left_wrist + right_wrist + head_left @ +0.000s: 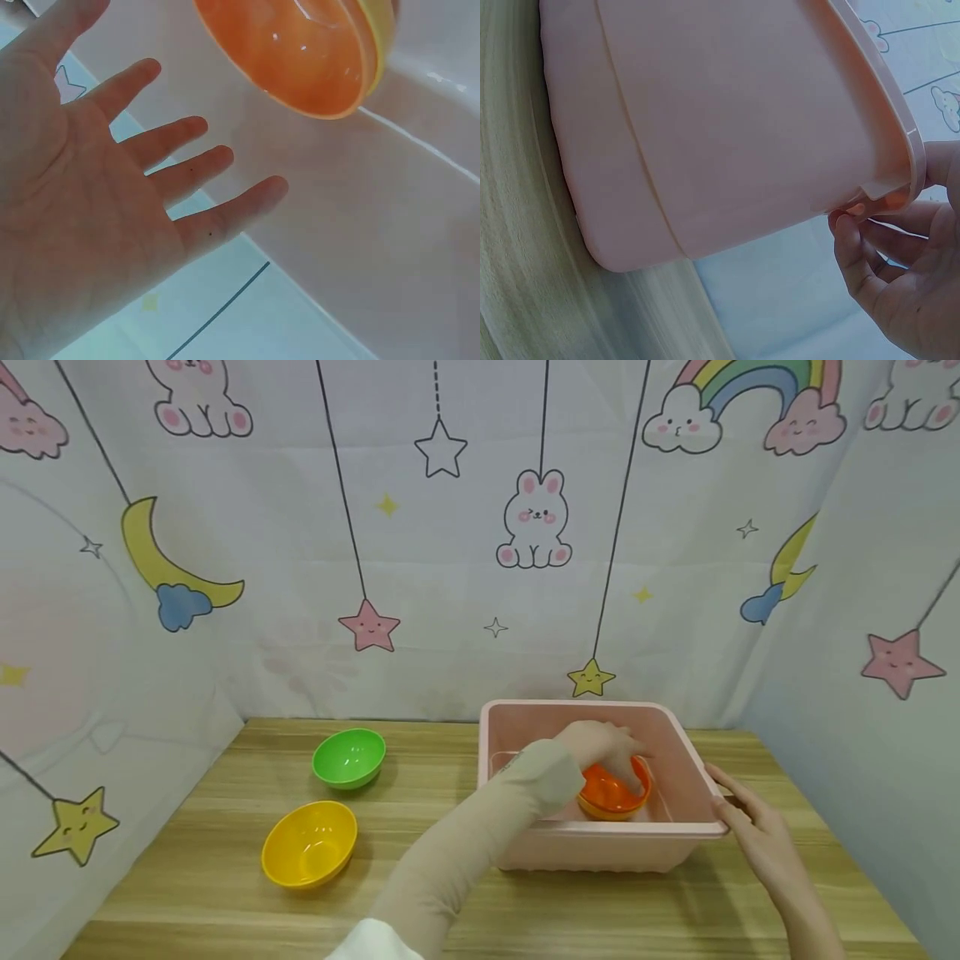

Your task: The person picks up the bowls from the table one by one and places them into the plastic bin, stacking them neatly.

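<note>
A left hand is holding its fingers spread beside a glossy orange bowl, which is nesting in an outer yellow bowl inside one pink bin. The right hand is pinching the bin's rim. Two more round bowls, a green bowl and a second yellow bowl, are sitting on the wood-grained tabletop; only the head view is showing them.

Head view looks down; nearer wrist views share the tub.

Bright and even in the head view, dimmer at both wrists. Glints inside the orange bowl near the left hand; softly shades the surface beside the right hand.
</note>
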`<state>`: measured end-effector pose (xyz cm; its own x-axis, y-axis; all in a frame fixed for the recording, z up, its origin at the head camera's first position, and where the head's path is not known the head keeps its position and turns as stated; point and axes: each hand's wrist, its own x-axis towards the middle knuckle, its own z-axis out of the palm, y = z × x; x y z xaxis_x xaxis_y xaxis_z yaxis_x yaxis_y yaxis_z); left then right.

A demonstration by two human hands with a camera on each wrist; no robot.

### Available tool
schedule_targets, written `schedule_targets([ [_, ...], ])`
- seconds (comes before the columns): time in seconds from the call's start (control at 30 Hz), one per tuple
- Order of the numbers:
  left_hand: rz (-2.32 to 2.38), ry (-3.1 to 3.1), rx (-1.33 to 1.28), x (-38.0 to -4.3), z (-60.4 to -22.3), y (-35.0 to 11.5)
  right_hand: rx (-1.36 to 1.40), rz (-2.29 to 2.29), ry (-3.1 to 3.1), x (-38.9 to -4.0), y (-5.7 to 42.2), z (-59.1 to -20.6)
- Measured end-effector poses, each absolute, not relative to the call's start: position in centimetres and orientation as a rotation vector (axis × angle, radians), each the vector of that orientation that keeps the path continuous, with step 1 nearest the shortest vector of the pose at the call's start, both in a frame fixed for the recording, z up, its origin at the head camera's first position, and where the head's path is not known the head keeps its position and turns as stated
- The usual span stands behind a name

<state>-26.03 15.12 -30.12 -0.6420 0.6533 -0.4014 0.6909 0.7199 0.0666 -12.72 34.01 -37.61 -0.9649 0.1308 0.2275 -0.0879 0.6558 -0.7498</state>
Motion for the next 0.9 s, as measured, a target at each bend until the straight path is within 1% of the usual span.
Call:
schedule_targets([
  [0.57, -0.094, 2.548, 1.031, -24.1, -28.3, 14.6, -0.052, 1.235, -2.640, -12.6, 33.9, -37.6],
  [0.9, -0.074, 2.571, 1.014, -23.5, -27.6, 13.4, -0.049, 1.230, -2.631, -12.8, 33.9, -37.5],
])
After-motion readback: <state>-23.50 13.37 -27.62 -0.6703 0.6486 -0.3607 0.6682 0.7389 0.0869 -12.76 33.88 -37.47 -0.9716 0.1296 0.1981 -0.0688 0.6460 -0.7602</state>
